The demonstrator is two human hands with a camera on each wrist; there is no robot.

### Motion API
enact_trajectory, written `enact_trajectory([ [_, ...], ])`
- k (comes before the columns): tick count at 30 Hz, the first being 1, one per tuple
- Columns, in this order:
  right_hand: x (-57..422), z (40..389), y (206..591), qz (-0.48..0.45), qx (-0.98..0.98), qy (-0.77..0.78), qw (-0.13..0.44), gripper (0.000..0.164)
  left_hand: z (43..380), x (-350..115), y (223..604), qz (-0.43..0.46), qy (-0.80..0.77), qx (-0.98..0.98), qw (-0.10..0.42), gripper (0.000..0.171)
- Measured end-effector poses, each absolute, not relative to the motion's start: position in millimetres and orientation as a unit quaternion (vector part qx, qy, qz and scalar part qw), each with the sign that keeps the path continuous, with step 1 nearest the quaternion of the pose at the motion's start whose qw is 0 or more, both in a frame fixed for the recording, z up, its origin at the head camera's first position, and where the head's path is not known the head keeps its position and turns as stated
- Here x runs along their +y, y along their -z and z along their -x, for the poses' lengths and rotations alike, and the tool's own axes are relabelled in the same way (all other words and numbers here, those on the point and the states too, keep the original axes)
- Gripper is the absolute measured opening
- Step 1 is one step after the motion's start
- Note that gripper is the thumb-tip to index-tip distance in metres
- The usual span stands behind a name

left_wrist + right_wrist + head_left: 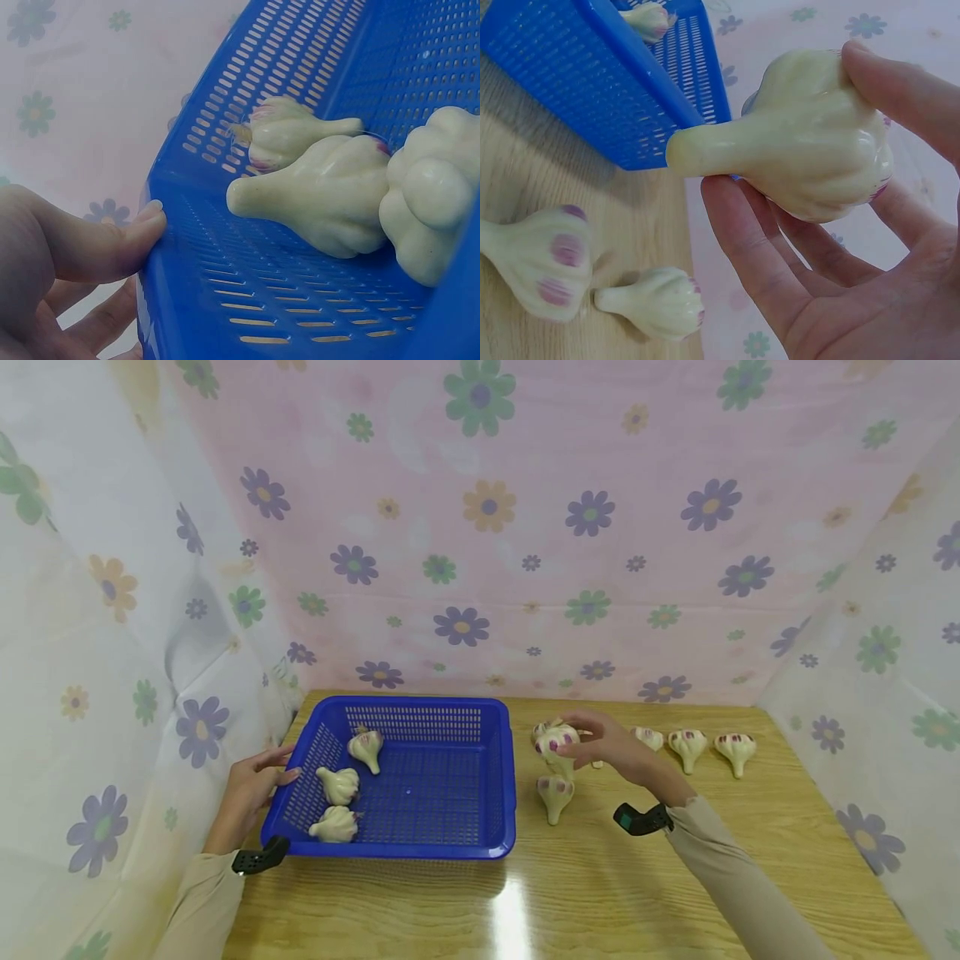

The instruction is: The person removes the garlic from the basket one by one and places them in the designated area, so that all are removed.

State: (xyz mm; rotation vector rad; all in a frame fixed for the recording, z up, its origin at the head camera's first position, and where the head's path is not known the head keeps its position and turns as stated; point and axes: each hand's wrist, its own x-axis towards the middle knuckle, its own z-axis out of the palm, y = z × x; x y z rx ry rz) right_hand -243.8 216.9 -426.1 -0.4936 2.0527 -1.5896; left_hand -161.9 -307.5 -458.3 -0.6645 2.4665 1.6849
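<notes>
My right hand [609, 745] holds a garlic bulb [810, 139] between thumb and fingers, its cream stem pointing at the basket in the right wrist view. In the head view this bulb is just right of the blue plastic basket [501, 777], above the table. My left hand [251, 789] grips the basket's left rim, thumb over the edge and fingers along the outside. Inside the basket, along its left side, lie three garlic bulbs: one at the back [365, 748], one in the middle [340, 786] and one in front [335, 825].
On the wooden table [600, 893], a purple-marked garlic bulb [555, 795] lies near the basket, and another [542, 728] sits partly hidden behind the held one. More lie to the right, including one bulb [687, 747] and the rightmost bulb [736, 750]. Flowered cloth [525, 568] surrounds the table's back and sides.
</notes>
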Motion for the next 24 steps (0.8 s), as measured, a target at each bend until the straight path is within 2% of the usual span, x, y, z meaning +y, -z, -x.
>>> enact_trajectory([
  [3,223,242,428,0.17,0.752,0.586,0.249,0.071,162,-307,458,0.217,-0.553,0.803,0.041,0.06],
  [8,231,241,433,0.168,0.753,0.585,0.25,0.067,162,-307,458,0.217,-0.553,0.803,0.041,0.059],
  [15,239,237,439,0.167,0.749,0.591,0.25,0.073,161,-307,458,0.217,-0.553,0.803,0.041,0.059],
  [24,247,233,445,0.166,0.748,0.592,0.249,0.067,162,-308,458,0.217,-0.555,0.802,0.039,0.06],
])
